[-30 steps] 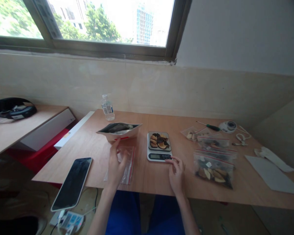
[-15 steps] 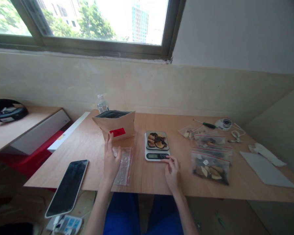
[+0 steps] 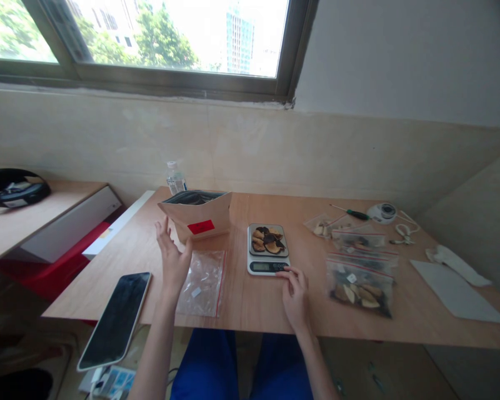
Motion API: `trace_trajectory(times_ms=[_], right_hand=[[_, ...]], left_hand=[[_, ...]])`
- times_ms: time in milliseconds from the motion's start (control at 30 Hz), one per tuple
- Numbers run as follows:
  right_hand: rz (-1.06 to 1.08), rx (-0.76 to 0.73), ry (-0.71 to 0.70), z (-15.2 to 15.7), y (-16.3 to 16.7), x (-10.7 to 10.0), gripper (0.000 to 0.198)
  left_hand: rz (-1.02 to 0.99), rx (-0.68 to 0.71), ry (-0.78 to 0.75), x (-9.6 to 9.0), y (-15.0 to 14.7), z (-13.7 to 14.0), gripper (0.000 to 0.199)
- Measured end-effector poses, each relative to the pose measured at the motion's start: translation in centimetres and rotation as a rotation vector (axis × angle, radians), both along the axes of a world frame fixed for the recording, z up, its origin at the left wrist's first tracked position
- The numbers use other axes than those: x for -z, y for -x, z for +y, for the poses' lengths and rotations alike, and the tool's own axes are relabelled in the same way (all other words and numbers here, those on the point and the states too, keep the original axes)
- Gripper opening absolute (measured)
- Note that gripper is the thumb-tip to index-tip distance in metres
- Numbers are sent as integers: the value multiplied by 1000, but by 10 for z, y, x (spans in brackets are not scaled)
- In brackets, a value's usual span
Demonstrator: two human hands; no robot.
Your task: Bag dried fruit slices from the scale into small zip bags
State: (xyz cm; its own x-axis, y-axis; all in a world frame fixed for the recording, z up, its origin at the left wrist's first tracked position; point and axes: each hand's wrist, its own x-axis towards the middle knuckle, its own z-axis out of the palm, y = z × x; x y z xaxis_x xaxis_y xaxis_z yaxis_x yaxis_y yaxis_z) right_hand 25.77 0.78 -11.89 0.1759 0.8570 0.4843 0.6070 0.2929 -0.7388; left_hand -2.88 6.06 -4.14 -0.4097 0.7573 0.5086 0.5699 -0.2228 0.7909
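Note:
My left hand (image 3: 173,258) is raised with fingers spread, holding nothing. It hovers between the kraft paper pouch (image 3: 206,214), which stands upright with its mouth open and a red label on its front, and a flat clear zip bag (image 3: 208,289) with a red seal. My right hand (image 3: 295,291) rests at the front right corner of the kitchen scale (image 3: 256,273), fingertips on its button panel and fingers slightly bent. On the scale's plate lie several dried mushroom slices (image 3: 270,240), brown with dark edges. The scale's digits are too faint to read.
Filled zip bags (image 3: 360,291) lie to the right, with a screwdriver (image 3: 357,214), a white dome camera (image 3: 382,212) and a white sheet (image 3: 454,289) beyond. A large phone (image 3: 114,322) juts over the table's front left edge. A water bottle (image 3: 175,179) stands behind the pouch.
My left hand has moved left, away from the front of the pouch, uncovering more of the clear zip bag. My right hand stays at the scale's corner.

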Motion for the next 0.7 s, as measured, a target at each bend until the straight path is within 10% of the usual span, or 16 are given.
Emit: trace_trajectory(times_ms=[367,700], right_hand=[[4,10,38,1,-1,3,27],[34,4,21,2,-1,4,27]], left_hand=[[-67,154,22,26,-3,88,77],[94,220,376,66,-21,-35,30]])
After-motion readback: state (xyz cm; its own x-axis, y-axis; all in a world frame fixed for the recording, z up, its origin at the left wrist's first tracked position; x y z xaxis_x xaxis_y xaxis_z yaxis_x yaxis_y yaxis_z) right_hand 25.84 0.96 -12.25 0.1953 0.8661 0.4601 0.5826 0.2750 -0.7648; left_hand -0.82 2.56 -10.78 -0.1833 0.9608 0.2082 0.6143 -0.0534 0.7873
